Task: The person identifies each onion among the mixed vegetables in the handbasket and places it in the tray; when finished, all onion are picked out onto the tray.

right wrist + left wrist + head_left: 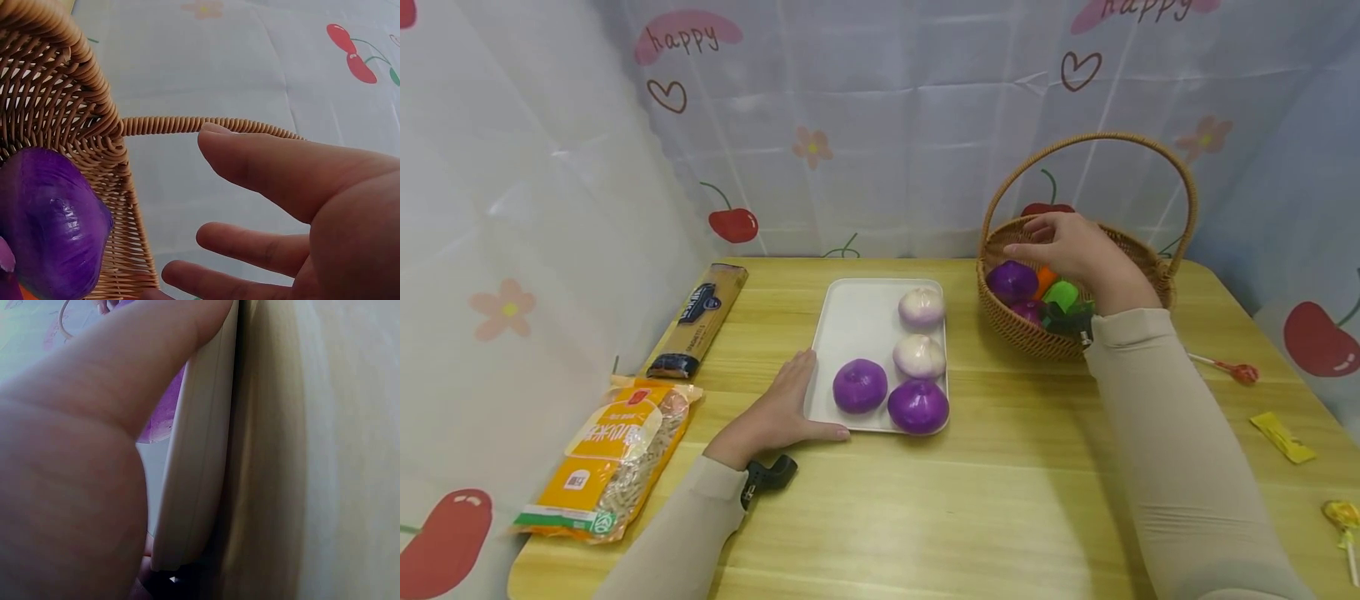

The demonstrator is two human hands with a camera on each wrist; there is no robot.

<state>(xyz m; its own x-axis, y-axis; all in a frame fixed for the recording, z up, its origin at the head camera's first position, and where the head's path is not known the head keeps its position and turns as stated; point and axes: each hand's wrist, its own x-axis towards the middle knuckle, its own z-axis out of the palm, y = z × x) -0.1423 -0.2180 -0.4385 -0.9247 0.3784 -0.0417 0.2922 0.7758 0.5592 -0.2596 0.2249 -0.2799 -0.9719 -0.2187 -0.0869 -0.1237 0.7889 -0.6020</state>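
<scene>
My left hand rests at the near left corner of a white tray, fingers along its left side and thumb along its front edge. On the tray lie two purple toy onions, one left and one right, and two whitish onions, one far and one nearer. My right hand hovers over a wicker basket, fingers spread and nothing held. Inside the basket are a purple onion, something orange and something green, partly hidden.
At the left lie a spaghetti pack and an orange-and-clear food bag. On the right are a red lollipop, a yellow-wrapped candy and a yellow lollipop. The basket's tall handle arches above it. A printed curtain stands behind the table.
</scene>
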